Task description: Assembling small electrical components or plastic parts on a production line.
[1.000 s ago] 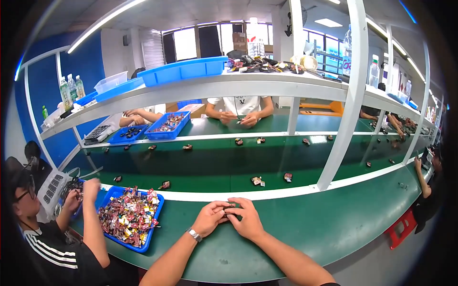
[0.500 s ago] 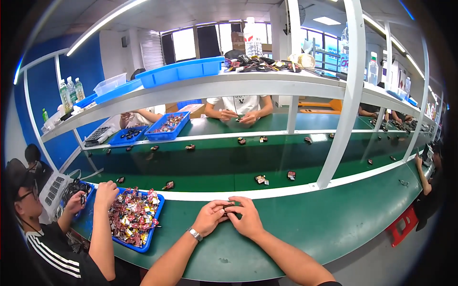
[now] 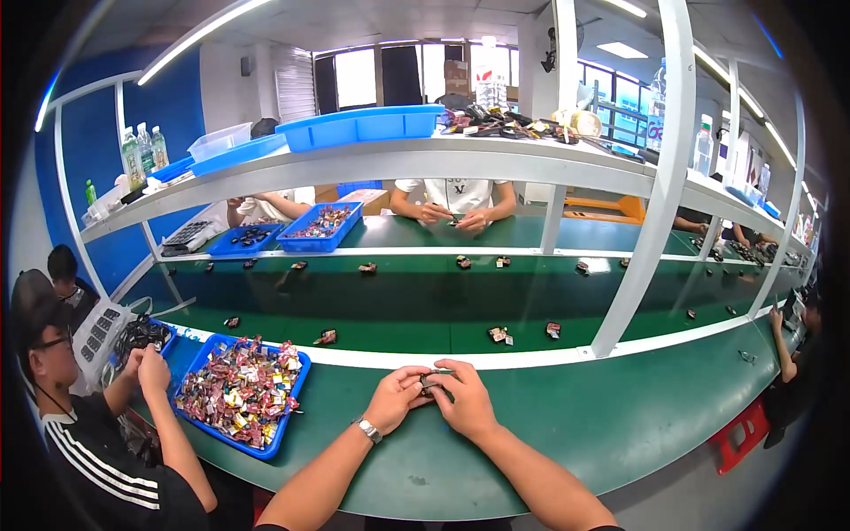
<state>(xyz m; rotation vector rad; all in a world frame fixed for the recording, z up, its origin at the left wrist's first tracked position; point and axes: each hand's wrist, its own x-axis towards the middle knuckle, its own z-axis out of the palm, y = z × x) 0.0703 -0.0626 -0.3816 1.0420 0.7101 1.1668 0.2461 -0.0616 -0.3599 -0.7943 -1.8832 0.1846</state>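
My left hand point(image 3: 395, 397) and my right hand point(image 3: 463, 399) meet over the green bench, both pinching a small dark part point(image 3: 433, 380) between their fingertips. A watch sits on my left wrist. The part is mostly hidden by my fingers. A blue tray point(image 3: 281, 426) full of small colourful parts lies to the left of my hands.
A green conveyor belt point(image 3: 425, 305) runs past carrying several small parts point(image 3: 500, 334). White frame posts point(image 3: 645, 203) rise from the bench. A person at my left point(image 3: 97, 434) has both hands raised. Another person point(image 3: 456, 202) works across the belt. Blue bins sit on the upper shelf point(image 3: 359, 128).
My hands stay together on the small part. The parts on the belt have drifted right. The person at my left lifted their hands from the blue tray toward their chest.
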